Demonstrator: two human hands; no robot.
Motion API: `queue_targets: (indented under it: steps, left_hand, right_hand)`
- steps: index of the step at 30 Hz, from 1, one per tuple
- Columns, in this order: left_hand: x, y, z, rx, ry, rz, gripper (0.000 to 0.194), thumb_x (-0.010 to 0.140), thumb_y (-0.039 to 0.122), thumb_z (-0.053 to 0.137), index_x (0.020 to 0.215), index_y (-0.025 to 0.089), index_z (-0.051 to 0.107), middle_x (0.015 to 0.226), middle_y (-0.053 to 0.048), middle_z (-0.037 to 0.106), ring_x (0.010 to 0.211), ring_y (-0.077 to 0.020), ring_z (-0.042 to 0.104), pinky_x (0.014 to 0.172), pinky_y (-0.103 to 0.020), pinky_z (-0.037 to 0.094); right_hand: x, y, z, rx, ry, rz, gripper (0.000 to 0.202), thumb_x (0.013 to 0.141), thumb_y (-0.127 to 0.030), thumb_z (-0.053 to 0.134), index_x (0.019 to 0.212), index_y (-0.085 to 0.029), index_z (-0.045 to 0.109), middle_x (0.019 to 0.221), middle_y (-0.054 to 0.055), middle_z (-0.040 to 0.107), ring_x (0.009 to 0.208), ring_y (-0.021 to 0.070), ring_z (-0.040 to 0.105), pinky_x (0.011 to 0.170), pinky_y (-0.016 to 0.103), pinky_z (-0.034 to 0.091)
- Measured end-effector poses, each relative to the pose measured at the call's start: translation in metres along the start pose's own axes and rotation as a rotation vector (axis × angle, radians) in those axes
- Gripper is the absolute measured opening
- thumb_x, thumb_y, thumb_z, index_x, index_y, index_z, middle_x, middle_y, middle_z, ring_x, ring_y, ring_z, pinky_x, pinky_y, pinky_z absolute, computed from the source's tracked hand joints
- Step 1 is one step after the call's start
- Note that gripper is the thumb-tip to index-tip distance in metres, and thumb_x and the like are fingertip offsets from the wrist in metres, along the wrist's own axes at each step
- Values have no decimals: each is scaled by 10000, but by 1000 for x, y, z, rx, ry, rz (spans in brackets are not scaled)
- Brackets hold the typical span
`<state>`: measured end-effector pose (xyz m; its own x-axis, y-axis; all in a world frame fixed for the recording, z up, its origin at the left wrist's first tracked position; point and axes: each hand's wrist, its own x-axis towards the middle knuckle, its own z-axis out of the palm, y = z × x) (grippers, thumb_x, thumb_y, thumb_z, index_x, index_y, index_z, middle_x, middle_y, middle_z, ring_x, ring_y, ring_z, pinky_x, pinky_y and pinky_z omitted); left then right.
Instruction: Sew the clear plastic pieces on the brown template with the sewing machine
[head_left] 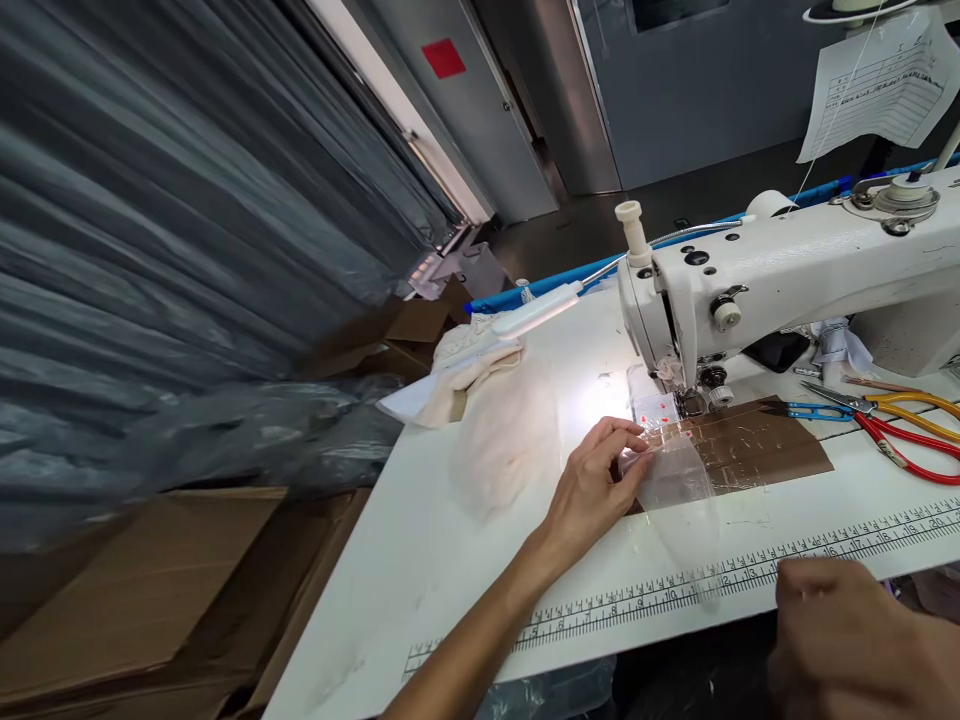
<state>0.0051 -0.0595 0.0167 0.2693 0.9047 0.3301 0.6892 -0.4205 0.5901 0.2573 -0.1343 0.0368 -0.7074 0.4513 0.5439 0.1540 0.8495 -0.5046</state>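
1. On my head view, the left hand (600, 470) pinches the sheer white fabric (675, 475) between thumb and fingertips; the fabric spreads to that hand's right, over the brown sheet (772, 445).
2. The presser foot (691, 402) of the sewing machine (810, 275) sits just beyond and right of those fingertips. I judge a light, flat hold best here, fingers clear of the foot, since such thin cloth could pucker if pulled.
3. The right hand (847, 640) is blurred, nearer me and well right of the left; it looks curled, but I can't tell whether it holds anything. I'd want it steadying the loose cloth.
4. Beyond the right hand lie red-handled scissors (911, 450) and blue snips (814, 411); I'd guide the cloth clear of their blades.
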Motion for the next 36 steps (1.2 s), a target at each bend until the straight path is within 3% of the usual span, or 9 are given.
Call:
queue_targets:
  steps: [3,7,10,13,15,19,24,28,36]
  left_hand:
    - [-5,24,-7,-132,-20,87,55,889,165,570,894,185,621,891,-41,692,800,-155,671,595,-219,527]
    - [-16,63,-14,-373,-270,174,83,910,145,545,899,173,623,799,-19,701,705,-120,667,653,-217,550]
    - [-20,77,-22,-429,-302,68,116,934,244,558,881,188,646,801,-27,705,711,-138,669,661,-244,565]
    - [-20,68,-33,-495,-232,-145,157,924,345,590,903,203,656,779,-28,697,678,-157,681,518,-228,561]
    - [-18,51,-38,-552,-207,-276,208,911,401,604,950,201,643,756,-24,692,635,-164,689,420,-211,537]
    - [-15,7,-41,-466,-105,-337,271,897,399,612,1063,185,607,874,-36,716,708,-173,720,610,-277,633]
    - [-10,-34,-36,45,-83,-113,293,941,290,516,1218,196,532,1053,-76,687,782,-177,707,693,-326,618]
    - [2,-38,-35,419,-40,163,332,947,212,488,1279,197,486,1230,-133,608,1048,-258,644,791,-400,595]
    - [42,-13,-8,242,-135,510,224,991,185,442,993,161,665,937,-78,703,843,-174,666,722,-315,575]
  right_hand:
    - [16,19,-5,51,223,70,106,883,-139,505,948,-207,552,780,19,607,727,151,584,699,283,507]
    - [37,36,-7,194,148,228,600,834,-238,614,1396,-232,404,1338,144,516,1250,257,496,1001,421,456]
    - [50,40,-5,482,0,307,691,813,-326,661,1438,-221,387,1322,125,545,1203,243,534,1010,397,442]
    - [57,43,-3,708,-221,467,570,781,-323,679,1319,-199,538,990,44,657,835,168,617,736,273,515]
    - [59,48,-4,726,-334,590,466,786,-272,652,1241,-184,600,824,1,638,648,120,554,560,208,452]
    - [61,68,-6,627,-403,755,322,847,-215,577,1156,-148,637,744,0,642,617,117,559,537,205,433]
    - [69,98,-2,119,-275,759,365,855,-223,554,1199,-118,610,769,50,669,655,163,599,617,280,455]
    - [70,111,2,-288,-212,768,373,902,-363,509,1181,-140,616,812,87,666,649,207,590,567,314,388]
    - [60,117,-7,-348,-88,813,184,912,-274,504,967,-202,664,893,70,648,700,184,584,578,284,337]
